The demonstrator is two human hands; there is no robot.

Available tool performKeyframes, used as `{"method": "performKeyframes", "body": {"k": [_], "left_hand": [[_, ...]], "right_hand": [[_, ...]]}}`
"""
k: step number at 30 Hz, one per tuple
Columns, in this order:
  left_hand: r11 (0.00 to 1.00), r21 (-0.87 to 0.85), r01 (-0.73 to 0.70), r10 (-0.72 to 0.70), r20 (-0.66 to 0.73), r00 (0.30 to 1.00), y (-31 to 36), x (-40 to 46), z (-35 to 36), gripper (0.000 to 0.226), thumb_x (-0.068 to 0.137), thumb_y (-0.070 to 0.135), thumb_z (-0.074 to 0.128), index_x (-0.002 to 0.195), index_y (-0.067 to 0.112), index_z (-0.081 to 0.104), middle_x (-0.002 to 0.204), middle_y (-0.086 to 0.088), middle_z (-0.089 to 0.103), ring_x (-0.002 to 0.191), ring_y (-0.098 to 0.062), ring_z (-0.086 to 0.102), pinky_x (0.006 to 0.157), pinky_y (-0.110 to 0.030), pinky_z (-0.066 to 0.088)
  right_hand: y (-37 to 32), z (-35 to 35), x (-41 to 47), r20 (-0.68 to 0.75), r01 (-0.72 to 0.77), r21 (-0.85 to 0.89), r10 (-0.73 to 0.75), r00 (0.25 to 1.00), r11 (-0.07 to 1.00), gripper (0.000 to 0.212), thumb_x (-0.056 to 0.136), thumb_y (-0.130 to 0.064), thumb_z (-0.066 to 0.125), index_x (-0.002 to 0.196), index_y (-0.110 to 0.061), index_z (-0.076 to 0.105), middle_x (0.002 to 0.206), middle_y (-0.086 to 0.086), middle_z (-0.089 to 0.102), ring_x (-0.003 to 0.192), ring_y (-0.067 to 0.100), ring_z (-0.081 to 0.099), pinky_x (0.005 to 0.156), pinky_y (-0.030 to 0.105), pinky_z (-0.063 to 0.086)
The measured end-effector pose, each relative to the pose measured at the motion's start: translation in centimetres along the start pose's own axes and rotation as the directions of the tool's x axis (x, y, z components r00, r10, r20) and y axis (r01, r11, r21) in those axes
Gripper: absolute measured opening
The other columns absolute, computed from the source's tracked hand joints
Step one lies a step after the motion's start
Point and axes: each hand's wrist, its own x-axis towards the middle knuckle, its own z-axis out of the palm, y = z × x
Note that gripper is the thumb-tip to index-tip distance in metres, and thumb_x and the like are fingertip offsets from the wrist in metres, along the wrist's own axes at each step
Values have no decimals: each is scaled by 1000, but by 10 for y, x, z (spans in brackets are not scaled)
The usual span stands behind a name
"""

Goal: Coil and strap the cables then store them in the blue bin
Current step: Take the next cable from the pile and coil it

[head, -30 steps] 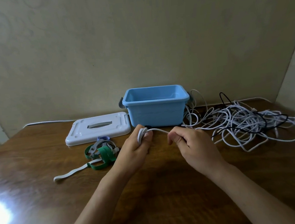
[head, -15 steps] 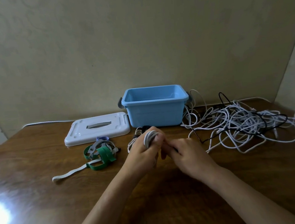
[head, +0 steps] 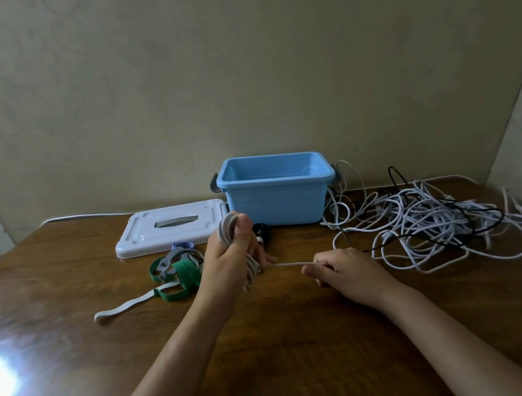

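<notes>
Two hands on white cable [head: 286,264] — left hand [head: 231,260] grips coil, right hand [head: 348,269] pinches taut strand

Dim room w/ greenish cast; hard glare spot on table [head: 31,360] at lower left, wide-angle bend at edges.

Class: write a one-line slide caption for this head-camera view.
Left hand holds a white cable coil while right hand pulls the strand taut before the blue bin.
</notes>
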Motion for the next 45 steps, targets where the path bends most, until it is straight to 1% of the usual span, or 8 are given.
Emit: {"method": "performKeyframes", "body": {"k": [10, 16, 23, 29, 33, 37, 41, 45], "left_hand": [[982, -184, 45, -54, -45, 998, 18, 9, -32, 32, 100, 19, 54, 68, 22, 55, 57, 5, 41, 47, -9, 37, 44, -25, 34], [969, 245, -5, 2, 12, 1000, 11, 6, -24, 20, 105, 19, 46, 86, 18, 53, 67, 6, 53, 60, -9, 47, 57, -23, 43], [787, 605, -121, 42, 143, 989, -2, 5, -16, 17, 104, 38, 42, 99, 24, 51, 81, 4, 59, 68, -5, 58, 66, -34, 53], [919, 391, 53, -89, 77, 993, -1, 4, -18, 11, 105, 18, 48, 105, 10, 56, 80, 0, 54, 72, -13, 49, 68, -30, 42], [936, 322, 142, -165, 46, 985, 1, 2, -20, 4, 101, 11, 54, 100, 10, 58, 81, -3, 54, 74, -15, 50, 70, -29, 41], [864, 503, 31, -124, 151, 981, -3, 6, -19, 14, 104, 29, 50, 101, 17, 57, 81, 4, 62, 74, -12, 59, 74, -37, 50], [757, 650, -70, -78, 196, 977, -8, 5, -10, 19, 100, 44, 47, 93, 27, 54, 74, 13, 67, 67, 3, 63, 60, -13, 47], [729, 677, -101, -19, 168, 986, -10, 6, -9, 33, 91, 58, 43, 87, 28, 57, 74, 7, 65, 64, 1, 61, 57, -13, 46]], "right_hand": [[1, -21, -4, -122, -104, -12, 102, 987, 994, 38, 96, -59, 51, 78, -28, 63, 66, -7, 58, 60, 3, 52, 56, 22, 33], [-30, -20, -12, -164, 69, 42, -62, 984, 997, 37, 99, -55, 48, 74, -30, 59, 60, -8, 54, 61, 1, 55, 53, 16, 30], [-42, -16, -15, -4, 129, 43, -129, 992, 991, 4, 97, -40, 63, 100, -38, 63, 75, -10, 59, 68, 5, 55, 64, 21, 43], [-41, -26, -16, 243, 162, -6, -155, 958, 987, 15, 85, -58, 70, 91, -49, 60, 100, -18, 48, 96, -2, 45, 86, 33, 46], [-41, -25, -17, 5, 204, 239, -211, 977, 949, 26, 87, -61, 61, 86, -37, 71, 90, -12, 56, 85, 5, 54, 77, 36, 48], [-42, -18, -18, -187, 271, 270, -226, 956, 924, 33, 90, -64, 52, 97, -39, 73, 89, -15, 65, 87, 5, 62, 79, 44, 55], [-48, -11, -19, -302, 356, 274, -272, 914, 893, 26, 95, -57, 54, 98, -39, 72, 87, -12, 65, 83, 11, 63, 72, 45, 54], [-53, -7, -19, -334, 393, 272, -297, 895, 879, 29, 97, -57, 52, 102, -36, 72, 92, -12, 67, 87, 12, 66, 73, 43, 54]]}}
